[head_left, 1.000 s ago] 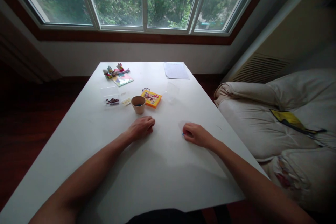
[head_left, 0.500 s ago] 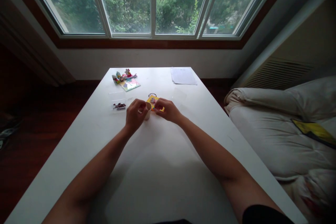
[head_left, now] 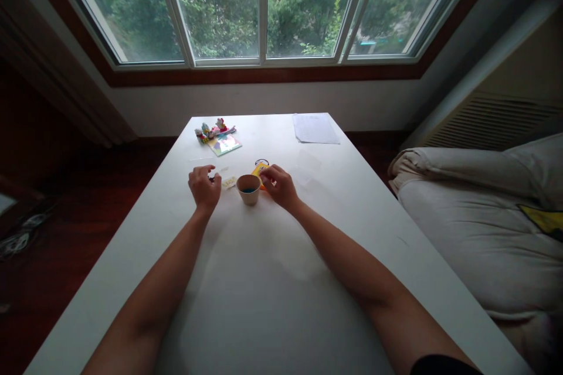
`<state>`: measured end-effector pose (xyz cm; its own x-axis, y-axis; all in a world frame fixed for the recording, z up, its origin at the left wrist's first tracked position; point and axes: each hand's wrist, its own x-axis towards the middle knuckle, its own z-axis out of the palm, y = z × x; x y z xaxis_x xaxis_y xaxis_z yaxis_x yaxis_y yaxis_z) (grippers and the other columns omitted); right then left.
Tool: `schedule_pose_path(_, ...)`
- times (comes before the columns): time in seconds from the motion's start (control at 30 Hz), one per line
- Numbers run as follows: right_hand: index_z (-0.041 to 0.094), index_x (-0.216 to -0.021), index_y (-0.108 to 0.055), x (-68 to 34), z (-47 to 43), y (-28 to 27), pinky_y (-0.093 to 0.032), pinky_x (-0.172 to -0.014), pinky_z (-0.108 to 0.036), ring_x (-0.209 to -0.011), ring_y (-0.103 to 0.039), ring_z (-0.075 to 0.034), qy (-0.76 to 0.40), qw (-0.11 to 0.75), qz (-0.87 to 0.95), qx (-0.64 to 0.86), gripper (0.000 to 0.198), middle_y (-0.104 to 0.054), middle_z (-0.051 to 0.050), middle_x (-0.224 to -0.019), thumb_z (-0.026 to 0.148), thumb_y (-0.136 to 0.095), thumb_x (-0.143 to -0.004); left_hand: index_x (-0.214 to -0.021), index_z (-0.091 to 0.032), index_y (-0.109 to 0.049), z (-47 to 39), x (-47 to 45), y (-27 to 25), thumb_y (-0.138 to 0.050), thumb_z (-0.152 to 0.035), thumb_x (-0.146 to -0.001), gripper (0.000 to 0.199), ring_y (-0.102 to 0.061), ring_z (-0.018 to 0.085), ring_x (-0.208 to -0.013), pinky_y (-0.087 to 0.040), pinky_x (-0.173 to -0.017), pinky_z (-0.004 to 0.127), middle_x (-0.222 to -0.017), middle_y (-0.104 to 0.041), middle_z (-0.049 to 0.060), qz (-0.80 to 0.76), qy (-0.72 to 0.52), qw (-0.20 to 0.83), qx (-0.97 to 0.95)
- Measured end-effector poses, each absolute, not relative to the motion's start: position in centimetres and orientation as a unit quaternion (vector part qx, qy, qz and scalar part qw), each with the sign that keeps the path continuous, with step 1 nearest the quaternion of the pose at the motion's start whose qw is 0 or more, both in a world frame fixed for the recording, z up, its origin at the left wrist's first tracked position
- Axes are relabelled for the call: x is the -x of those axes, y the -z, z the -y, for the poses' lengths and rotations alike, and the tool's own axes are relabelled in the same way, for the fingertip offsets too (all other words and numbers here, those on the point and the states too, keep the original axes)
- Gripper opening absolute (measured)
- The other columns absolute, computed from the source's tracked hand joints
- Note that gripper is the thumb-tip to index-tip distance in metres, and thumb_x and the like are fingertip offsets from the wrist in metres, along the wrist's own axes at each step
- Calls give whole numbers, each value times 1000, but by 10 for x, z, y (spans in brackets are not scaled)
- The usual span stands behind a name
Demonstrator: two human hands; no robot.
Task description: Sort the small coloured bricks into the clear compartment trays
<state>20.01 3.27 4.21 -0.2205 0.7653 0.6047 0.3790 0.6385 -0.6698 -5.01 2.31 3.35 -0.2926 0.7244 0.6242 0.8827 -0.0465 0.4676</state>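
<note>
A tan paper cup stands upright on the white table, with something dark blue at its bottom. My left hand is left of the cup, thumb and fingers apart, over a clear tray that it mostly hides. A few dark brown pieces show by its fingertips. To the cup's right, my right hand has its fingers pinched together; whatever they may hold cannot be made out. Behind the cup, a yellow packet lies partly covered by the right hand. A small pale yellowish piece lies between the left hand and the cup.
Small colourful figures and a pastel card sit at the table's far left. White paper sheets lie at the far right, with a faint clear plastic piece nearer. A padded cream seat stands beyond the right edge.
My left hand has left the cup and moved left over the tray of brown pieces. The right hand stays beside the cup. The view has shifted slightly.
</note>
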Motion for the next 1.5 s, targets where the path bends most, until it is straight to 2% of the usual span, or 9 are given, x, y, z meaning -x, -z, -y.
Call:
schedule_pose_path(0.17,22,-96,-66,-195,-25,-19,-50,-78,-33,-82,-60,-19,-209,506,729,412,17,-67,-5,-93,29,-51,-94,-118,-22,-65,-32,60,-17,-60,-32,-87,33,-52,32,-107,-41,-91,45,-111,-61,13,735,336,76,585)
schedule_pose_path(0.33,21,-102,-66,-190,-18,-8,-50,-76,-32,-80,-61,-18,-236,493,737,398,19,-69,-6,-95,31,-51,-95,-97,-22,-68,-36,53,-19,-55,-34,-90,19,-55,30,-100,-40,-85,41,-98,-65,11,736,303,74,601)
schedule_pose_path(0.43,20,-101,-66,-189,-18,-6,-50,-74,-32,-79,-61,-18,-244,491,736,397,20,-69,-6,-94,31,-51,-94,-87,-22,-64,-36,51,-23,-53,-34,-91,17,-58,25,-87,-40,-79,36,-87,-66,7,731,325,59,597)
schedule_pose_path(0.6,20,-100,-66,-190,-20,-4,-52,-75,-32,-81,-62,-19,-242,503,720,412,20,-70,-7,-98,32,-52,-94,-85,-23,-61,-40,52,-37,-53,-38,-91,18,-58,18,-70,-39,-67,30,-79,-67,2,720,412,29,557)
schedule_pose_path(0.73,22,-101,-66,-187,-24,-13,-54,-79,-34,-87,-63,-19,-237,537,686,429,21,-70,-7,-104,36,-51,-94,-84,-23,-59,-46,48,-58,-54,-36,-90,16,-59,17,-71,-42,-68,28,-77,-66,0,696,469,17,543)
schedule_pose_path(0.87,23,-108,-63,-180,-30,-27,-54,-79,-32,-86,-65,-18,-287,559,639,443,24,-70,-4,-98,40,-50,-96,-83,-22,-58,-40,31,-79,-54,-35,-91,16,-60,16,-70,-45,-69,28,-76,-66,-1,653,506,21,563)
schedule_pose_path(1.17,24,-128,-53,-170,-42,-36,-56,-80,-33,-86,-67,-18,-370,555,620,414,42,-70,-4,-100,50,-52,-95,-85,-20,-61,-15,5,-90,-55,-29,-91,13,-61,15,-73,-46,-68,27,-78,-65,1,588,533,31,608)
schedule_pose_path(1.27,25,-131,-50,-168,-42,-36,-56,-81,-34,-87,-67,-19,-364,554,628,408,43,-70,-4,-99,49,-52,-95,-85,-20,-62,-8,3,-85,-54,-29,-92,14,-61,15,-74,-47,-68,27,-81,-66,1,573,535,13,620)
schedule_pose_path(1.5,27,-129,-57,-171,-33,-40,-56,-81,-35,-86,-67,-19,-308,548,662,408,37,-70,-3,-100,42,-55,-96,-91,-20,-63,4,9,-72,-54,-28,-92,12,-59,14,-71,-48,-67,27,-84,-66,1,574,523,-11,630)
